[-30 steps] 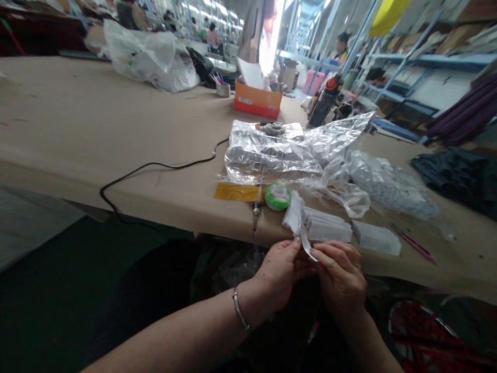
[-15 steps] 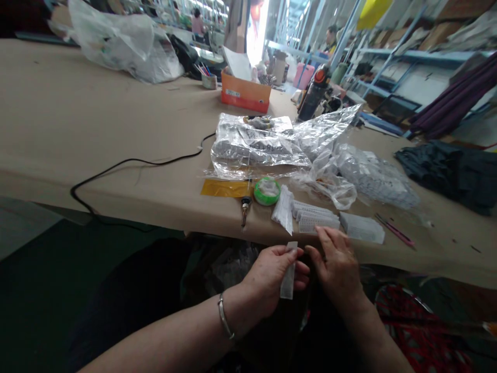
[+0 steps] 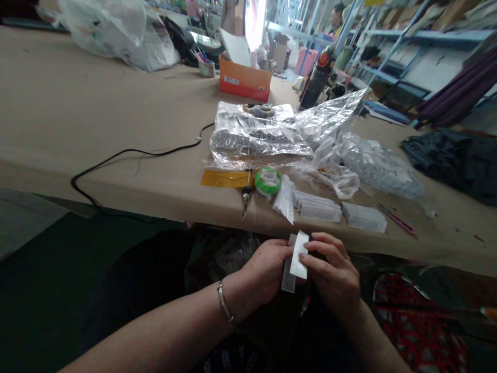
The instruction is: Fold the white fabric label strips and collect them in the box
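My left hand [image 3: 267, 267], with a bangle at the wrist, is closed on a translucent strip [image 3: 288, 280] below the table edge. My right hand [image 3: 336, 269] pinches a white printed paper slip [image 3: 299, 256], which lies over part of that strip. Past my hands, at the table's edge, are a fan of white slips [image 3: 285, 201], a stack of printed slips [image 3: 319, 210] and a stack of translucent strips [image 3: 364, 217]. A green tape roll [image 3: 267, 180] and a soldering-iron-like tool [image 3: 246, 197] lie to their left.
Silvery plastic packages [image 3: 260, 137] lie behind the tape. Pink tweezers [image 3: 398, 220] are at the right. A black cord [image 3: 135, 151] crosses the table [image 3: 97, 103] at the left. An orange box [image 3: 244, 80] stands farther back. A person [image 3: 337, 18] is in the background.
My right hand has come back from the printed stack with a paper slip and brought it against the strip in my left hand. The view has tilted slightly down.
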Tool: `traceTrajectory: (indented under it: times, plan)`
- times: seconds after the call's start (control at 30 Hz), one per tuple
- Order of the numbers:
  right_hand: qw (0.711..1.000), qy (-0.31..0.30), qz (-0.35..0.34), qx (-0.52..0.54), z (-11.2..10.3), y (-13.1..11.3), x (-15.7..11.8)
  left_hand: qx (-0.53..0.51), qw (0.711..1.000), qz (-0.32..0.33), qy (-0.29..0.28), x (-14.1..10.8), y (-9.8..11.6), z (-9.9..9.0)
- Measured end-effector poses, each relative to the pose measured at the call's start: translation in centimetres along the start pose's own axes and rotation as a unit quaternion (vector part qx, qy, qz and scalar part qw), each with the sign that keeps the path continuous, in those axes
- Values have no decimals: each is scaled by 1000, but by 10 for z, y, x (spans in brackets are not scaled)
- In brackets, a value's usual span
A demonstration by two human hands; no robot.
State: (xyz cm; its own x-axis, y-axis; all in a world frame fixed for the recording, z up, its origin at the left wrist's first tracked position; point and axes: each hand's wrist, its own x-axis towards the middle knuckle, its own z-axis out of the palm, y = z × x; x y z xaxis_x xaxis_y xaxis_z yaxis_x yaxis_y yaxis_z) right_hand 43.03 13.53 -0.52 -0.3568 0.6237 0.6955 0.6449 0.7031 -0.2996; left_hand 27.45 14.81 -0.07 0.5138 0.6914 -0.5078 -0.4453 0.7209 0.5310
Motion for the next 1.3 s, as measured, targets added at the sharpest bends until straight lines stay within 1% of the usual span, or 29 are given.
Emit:
traceTrajectory:
  times: [0.1,0.2,0.3,0.4,0.47,0.53,0.57,0.6,0.63,0.67,0.73,0.77,0.8,0.9,0.97,1.03,1.07,1.13,1.17,1.2,1.23,1.3]
  plan:
    - [998,-48,-30,22,1,-8,-2,-39,999,19,-7,-5,4,4]
    - [996,-69,-43,30,2,-7,-6,-70,997,4,-22,-9,6,5]
    - [995,-81,-50,37,1,-6,-10,-71,997,-11,-35,-9,2,5]
    - [992,-102,-51,50,-1,-6,-14,-55,998,-1,-18,-7,-2,4]
    - [992,-107,-41,52,-6,2,-17,-47,999,-5,-2,-6,-3,3]
    - [996,-84,2,5,-13,17,-23,-23,999,-24,14,-6,-2,3]
    - [996,-61,36,-46,-17,27,-26,-6,999,-35,24,-5,-1,3]
    - [990,-37,73,-112,-22,38,-29,10,998,-44,36,-5,0,3]
    - [977,-19,107,-184,-26,49,-32,22,997,-51,46,-5,0,3]
    - [959,-16,133,-249,-30,59,-36,30,997,-53,54,-5,0,3]
    - [931,-38,155,-329,-36,75,-43,38,996,-54,64,-5,0,3]
    - [926,-50,157,-340,-38,81,-46,41,995,-55,67,-4,0,3]
    - [929,-51,156,-333,-41,86,-49,45,995,-56,68,-4,-1,4]
    - [953,-5,153,-263,-48,95,-50,50,995,-55,60,-4,-2,4]
    - [962,27,152,-226,-54,97,-48,49,996,-56,56,-4,-2,4]
    - [964,56,157,-207,-56,92,-43,50,995,-59,56,-6,-1,4]
    - [964,73,163,-199,-55,85,-40,50,995,-62,55,-7,0,4]
    - [966,108,175,-157,-49,65,-34,46,995,-66,52,-8,0,5]
    - [970,114,175,-124,-43,51,-32,39,996,-69,48,-9,0,5]
    - [978,114,164,-56,-36,37,-29,30,996,-70,40,-9,-1,5]
    - [987,93,134,4,-29,22,-26,20,997,-67,27,-9,-1,5]
    - [997,9,46,55,-14,-2,-23,-3,999,-39,2,-8,-3,3]
